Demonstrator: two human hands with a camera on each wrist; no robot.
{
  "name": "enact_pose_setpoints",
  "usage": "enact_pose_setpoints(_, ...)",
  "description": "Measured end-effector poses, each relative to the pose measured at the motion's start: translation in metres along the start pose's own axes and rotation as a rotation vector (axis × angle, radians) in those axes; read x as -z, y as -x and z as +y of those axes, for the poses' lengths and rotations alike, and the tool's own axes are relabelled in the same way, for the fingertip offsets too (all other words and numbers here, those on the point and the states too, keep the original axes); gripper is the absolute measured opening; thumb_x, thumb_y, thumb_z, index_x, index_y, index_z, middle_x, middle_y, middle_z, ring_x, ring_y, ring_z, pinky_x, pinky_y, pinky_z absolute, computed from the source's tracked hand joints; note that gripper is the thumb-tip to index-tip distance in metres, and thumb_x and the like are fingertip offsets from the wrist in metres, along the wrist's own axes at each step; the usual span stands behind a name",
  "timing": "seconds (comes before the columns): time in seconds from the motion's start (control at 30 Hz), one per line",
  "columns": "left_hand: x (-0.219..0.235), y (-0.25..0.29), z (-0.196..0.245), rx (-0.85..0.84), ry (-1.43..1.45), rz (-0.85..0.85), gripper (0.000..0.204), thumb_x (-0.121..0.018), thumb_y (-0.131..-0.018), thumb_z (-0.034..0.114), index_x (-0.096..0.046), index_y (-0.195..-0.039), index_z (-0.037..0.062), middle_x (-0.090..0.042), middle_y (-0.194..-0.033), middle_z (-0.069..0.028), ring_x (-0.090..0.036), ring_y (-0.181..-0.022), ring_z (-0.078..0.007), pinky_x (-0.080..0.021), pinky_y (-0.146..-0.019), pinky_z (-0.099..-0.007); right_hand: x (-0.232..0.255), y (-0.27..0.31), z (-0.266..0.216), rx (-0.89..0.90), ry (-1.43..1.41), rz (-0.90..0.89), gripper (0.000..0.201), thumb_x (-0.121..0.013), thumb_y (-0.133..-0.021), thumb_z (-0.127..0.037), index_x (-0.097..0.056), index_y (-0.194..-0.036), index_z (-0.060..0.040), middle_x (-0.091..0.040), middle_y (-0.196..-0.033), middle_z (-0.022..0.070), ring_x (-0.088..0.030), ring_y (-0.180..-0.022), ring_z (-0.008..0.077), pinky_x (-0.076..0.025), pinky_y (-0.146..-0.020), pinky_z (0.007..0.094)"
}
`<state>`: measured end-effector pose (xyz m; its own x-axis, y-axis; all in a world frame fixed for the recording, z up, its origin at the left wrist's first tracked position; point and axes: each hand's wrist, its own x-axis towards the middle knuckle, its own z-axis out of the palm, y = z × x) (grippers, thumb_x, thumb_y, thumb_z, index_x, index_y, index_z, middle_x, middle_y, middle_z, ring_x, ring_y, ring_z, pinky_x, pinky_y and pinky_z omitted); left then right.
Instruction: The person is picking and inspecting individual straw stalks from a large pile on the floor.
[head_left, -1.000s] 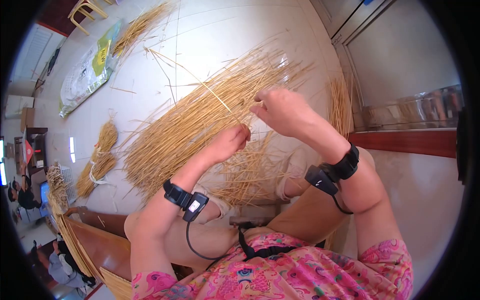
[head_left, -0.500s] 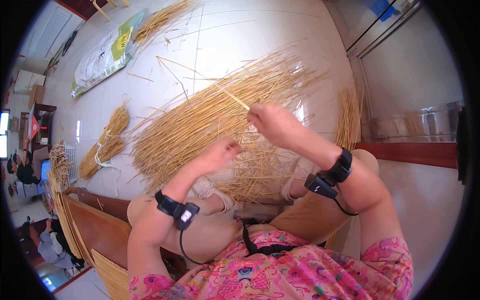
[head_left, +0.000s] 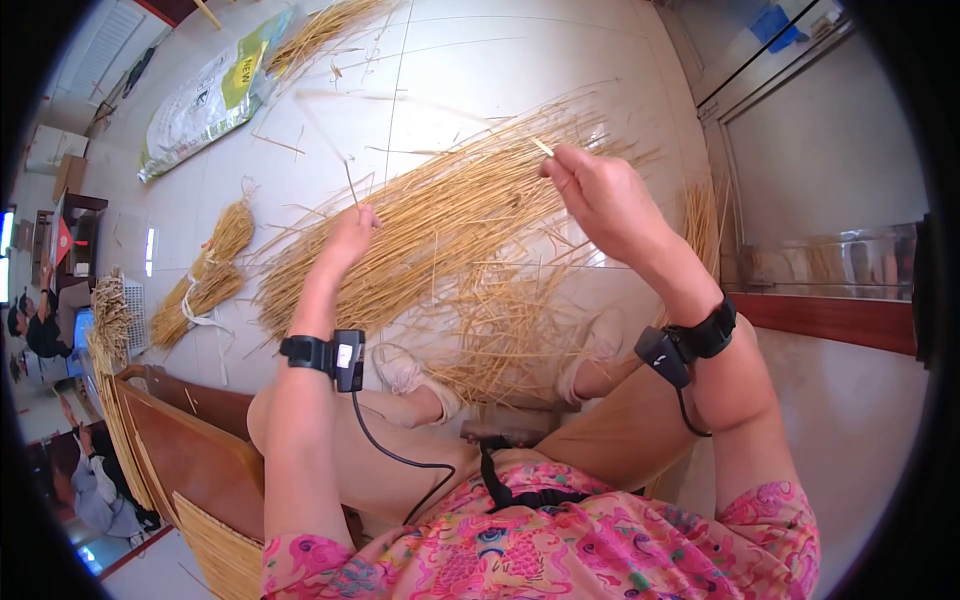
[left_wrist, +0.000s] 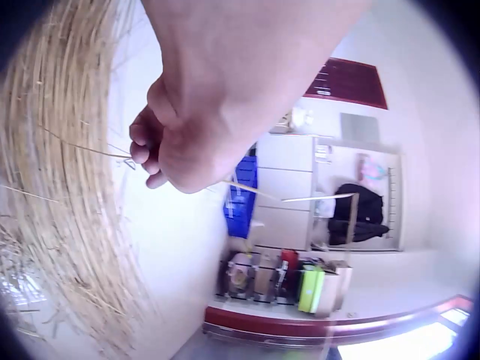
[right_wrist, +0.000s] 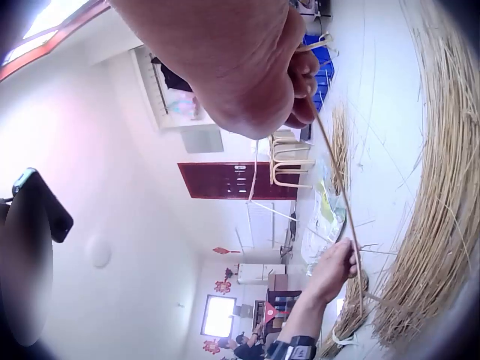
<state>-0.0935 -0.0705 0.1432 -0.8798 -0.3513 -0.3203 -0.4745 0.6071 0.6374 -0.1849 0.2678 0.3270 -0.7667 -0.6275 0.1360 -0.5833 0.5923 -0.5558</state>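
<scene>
Over the left end of a long spread of golden straw (head_left: pixel 430 220), my left hand (head_left: pixel 350 235) grips a thin straw stalk (head_left: pixel 351 185) that rises from its fingers. In the left wrist view this hand's fingers are curled, and bent straw (left_wrist: pixel 316 198) shows beyond it. My right hand (head_left: pixel 605 195) is farther right, above the straw's far end. It pinches a stalk whose pale tip (head_left: pixel 542 147) sticks out past the fingertips. The right wrist view shows a long stalk (right_wrist: pixel 335 161) running down from these curled fingers past the left hand.
Loose, tangled straw (head_left: pixel 510 325) lies before my feet. A tied straw bundle (head_left: pixel 215 265) and a white-and-green sack (head_left: pixel 205 100) are to the left. A wooden bench-like piece (head_left: pixel 190 430) stands beside my left leg; a metal-framed door (head_left: pixel 820 150) is at the right.
My hands have drawn apart: the left went left and forward and now grips a stalk, the right moved right and forward. A bent stalk between them swings, blurred.
</scene>
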Motion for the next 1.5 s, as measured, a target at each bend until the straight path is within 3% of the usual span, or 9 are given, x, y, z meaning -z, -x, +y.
enact_pose_setpoints(0.17, 0.078, 0.051, 0.102, -0.161, -0.102, 0.069, 0.035, -0.04, -0.096, 0.027, -0.06, -0.081, 0.0024, -0.061, -0.075, -0.0141, -0.056, -0.072, -0.0268, -0.044, -0.072, -0.0357, -0.004, -0.004, 0.014, -0.097, 0.086, 0.072, 0.024, -0.047, -0.093, -0.023, -0.056, -0.085, -0.0015, -0.059, -0.069, 0.0226, -0.059, -0.068, 0.0406, -0.047, -0.063, 0.047)
enact_pose_setpoints(0.23, 0.094, 0.062, 0.11, -0.36, -0.17, 0.205, 0.036, -0.039, -0.097, 0.029, -0.056, -0.079, 0.003, -0.047, -0.059, 0.0009, -0.041, -0.053, -0.0082, -0.035, -0.051, -0.0242, -0.003, -0.005, 0.015, -0.124, 0.116, 0.077, 0.024, -0.047, -0.092, -0.023, -0.057, -0.086, -0.0016, -0.06, -0.069, 0.0224, -0.059, -0.069, 0.0403, -0.048, -0.063, 0.0467)
enact_pose_setpoints(0.43, 0.149, 0.122, 0.154, -0.241, 0.447, -0.267, 0.034, -0.042, -0.096, 0.027, -0.056, -0.079, 0.002, -0.048, -0.056, 0.0008, -0.041, -0.049, -0.0032, -0.03, -0.043, -0.0158, 0.002, -0.002, 0.03, -0.165, 0.381, 0.068, 0.022, -0.048, -0.091, -0.021, -0.06, -0.086, -0.0032, -0.062, -0.076, 0.0208, -0.061, -0.074, 0.0366, -0.048, -0.068, 0.0444)
enact_pose_setpoints(0.73, -0.05, 0.116, 0.059, -0.018, 0.208, -1.051, 0.045, -0.045, -0.094, 0.04, -0.061, -0.109, 0.0008, -0.065, -0.093, -0.0116, -0.063, -0.084, -0.0176, -0.052, -0.072, -0.0315, -0.019, 0.011, 0.092, -0.183, 0.615, -0.149, 0.021, -0.048, -0.08, -0.007, -0.067, -0.089, -0.011, -0.066, -0.087, 0.013, -0.063, -0.088, 0.0305, -0.046, -0.079, 0.0433)
enact_pose_setpoints(0.87, -0.049, 0.109, 0.055, -0.037, -0.529, -1.184, 0.047, -0.05, -0.09, 0.043, -0.064, -0.102, -0.0002, -0.067, -0.088, -0.015, -0.065, -0.079, -0.0215, -0.051, -0.07, -0.0345, -0.059, 0.024, 0.115, -0.141, 0.667, -0.433, 0.022, -0.051, -0.08, -0.009, -0.069, -0.09, -0.0164, -0.067, -0.089, 0.0083, -0.065, -0.088, 0.0266, -0.047, -0.077, 0.0422)
enact_pose_setpoints(1.0, -0.013, 0.075, 0.048, -0.151, -0.518, -0.598, 0.038, -0.053, -0.087, 0.032, -0.066, -0.083, -0.0041, -0.064, -0.08, -0.0241, -0.063, -0.076, -0.0334, -0.048, -0.072, -0.0408, -0.117, 0.058, 0.125, 0.097, 0.47, -0.639, 0.021, -0.055, -0.077, -0.011, -0.068, -0.092, -0.0151, -0.067, -0.089, 0.0082, -0.064, -0.086, 0.0261, -0.048, -0.072, 0.0415)
enact_pose_setpoints(1.17, -0.051, 0.073, 0.028, -0.136, -0.121, -0.736, 0.046, -0.056, -0.084, 0.028, -0.051, -0.122, 0.002, -0.058, -0.111, -0.0239, -0.056, -0.105, -0.0353, -0.045, -0.089, -0.0396, -0.153, 0.098, 0.097, 0.272, 0.15, -0.705, 0.024, -0.051, -0.079, -0.004, -0.062, -0.1, -0.0062, -0.064, -0.094, 0.0163, -0.061, -0.095, 0.0306, -0.05, -0.079, 0.0395)
enact_pose_setpoints(1.33, -0.119, 0.101, 0.007, -0.3, -0.483, -0.697, 0.07, -0.063, -0.081, 0.028, -0.031, -0.137, 0.0016, -0.034, -0.138, -0.0225, -0.034, -0.128, -0.0349, -0.031, -0.105, -0.0394, -0.106, 0.06, 0.038, 0.158, 0.261, -0.874, 0.025, -0.054, -0.08, -0.008, -0.056, -0.104, -0.0032, -0.063, -0.091, 0.0156, -0.061, -0.091, 0.0315, -0.051, -0.075, 0.0409)
enact_pose_setpoints(1.5, -0.151, 0.08, 0.008, -0.38, -0.5, -0.46, 0.074, -0.064, -0.079, 0.023, -0.025, -0.139, 0.0043, -0.024, -0.145, -0.0196, -0.027, -0.133, -0.0333, -0.031, -0.105, -0.0425, -0.056, 0.032, 0.038, 0.119, 0.22, -0.512, 0.024, -0.057, -0.082, -0.014, -0.058, -0.103, -0.0031, -0.064, -0.089, 0.0169, -0.062, -0.088, 0.0335, -0.051, -0.073, 0.0416)
